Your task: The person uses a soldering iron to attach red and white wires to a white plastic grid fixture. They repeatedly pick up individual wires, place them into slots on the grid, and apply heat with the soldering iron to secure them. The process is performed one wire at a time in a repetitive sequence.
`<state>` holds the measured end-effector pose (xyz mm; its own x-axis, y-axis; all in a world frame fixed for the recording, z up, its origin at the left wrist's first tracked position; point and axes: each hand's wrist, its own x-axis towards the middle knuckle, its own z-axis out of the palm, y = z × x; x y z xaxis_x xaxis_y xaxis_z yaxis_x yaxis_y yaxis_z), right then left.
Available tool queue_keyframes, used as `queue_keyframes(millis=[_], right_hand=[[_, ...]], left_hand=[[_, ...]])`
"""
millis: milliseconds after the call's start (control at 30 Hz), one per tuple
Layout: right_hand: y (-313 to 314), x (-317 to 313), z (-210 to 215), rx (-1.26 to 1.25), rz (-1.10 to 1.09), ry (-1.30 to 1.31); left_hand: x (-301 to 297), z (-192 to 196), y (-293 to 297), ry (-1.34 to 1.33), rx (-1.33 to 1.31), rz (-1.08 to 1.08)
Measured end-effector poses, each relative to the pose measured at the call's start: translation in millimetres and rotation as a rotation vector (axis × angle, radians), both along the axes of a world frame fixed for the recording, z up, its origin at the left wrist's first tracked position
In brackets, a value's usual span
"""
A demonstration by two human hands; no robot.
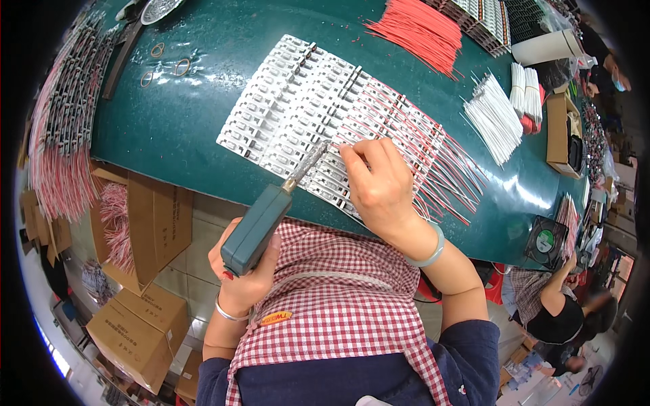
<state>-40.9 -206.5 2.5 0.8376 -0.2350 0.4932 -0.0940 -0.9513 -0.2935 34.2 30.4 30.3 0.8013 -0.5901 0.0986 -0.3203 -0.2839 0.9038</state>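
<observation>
My left hand (249,274) is wrapped around the dark green handle of a soldering iron (257,229). Its metal shaft slants up and to the right, and the tip reaches the white parts by my right fingertips. My right hand (379,177) is closed in a pinch over those parts, at the end of a thin wire mostly hidden by the fingers. Rows of small white housings (284,101) with metal pieces lie side by side on the table. Red and white wires (443,169) run from the rows on the right, partly behind my right hand.
On the green table (203,115) lie a red wire bundle (420,34), white wires (493,118) and rubber bands (181,67). Wired strips (68,122) hang at the left edge. Cardboard boxes (139,331) stand below. A small fan (544,240) and another person (558,304) are at right.
</observation>
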Motion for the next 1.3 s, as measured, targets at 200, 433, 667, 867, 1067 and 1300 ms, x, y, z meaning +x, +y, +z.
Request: queue_keyframes(millis=[200, 433, 667, 867, 1067, 1300], right_hand=[[-1, -1, -1, -0.014, 0.001, 0.014], [1, -2, 0, -0.016, 0.006, 0.031], [-1, 0, 0, -0.046, 0.008, 0.02], [-18, 3, 4, 0.06, 0.003, 0.038], [-122, 41, 5, -0.173, -0.355, 0.196], [-159, 69, -27, -0.467, -0.345, 0.219]], left_hand=[[-2, 0, -2, 0.034, 0.015, -0.002], [-4, -1, 6, 0.043, 0.034, 0.016], [-5, -12, 13, 0.165, -0.118, 0.219], [7, -11, 1, 0.291, -0.169, 0.288], [21, 0, -23, 0.272, -0.175, 0.193], [40, 6, -27, 0.131, -0.342, 0.305]])
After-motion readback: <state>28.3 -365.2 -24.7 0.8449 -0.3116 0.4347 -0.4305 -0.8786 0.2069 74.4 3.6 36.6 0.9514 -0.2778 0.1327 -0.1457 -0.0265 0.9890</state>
